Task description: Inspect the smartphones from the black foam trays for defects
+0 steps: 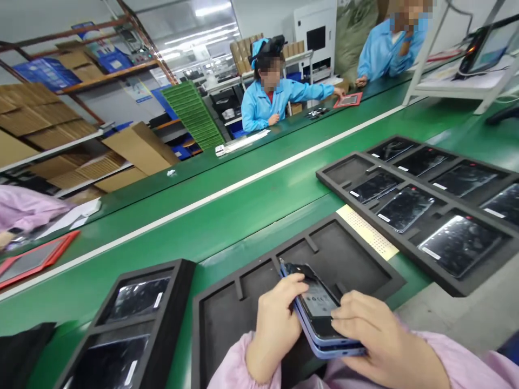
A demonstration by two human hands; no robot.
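A blue-edged smartphone is held tilted between my two hands, its upper face black with a grey middle part. A second blue-edged layer sits under it; I cannot tell whether that is another phone or part of the same one. My left hand grips the left long edge, thumb over the top. From the right, my right hand holds the near end, fingers on the upper face and the rest below. Beneath both hands lies a dark foam tray with bare compartments.
Another foam tray at right holds several dark screens, a yellow label sheet beside it. At left stands a stack of trays with screens. Across the green belt sits a person in blue; a red-framed pad lies far left.
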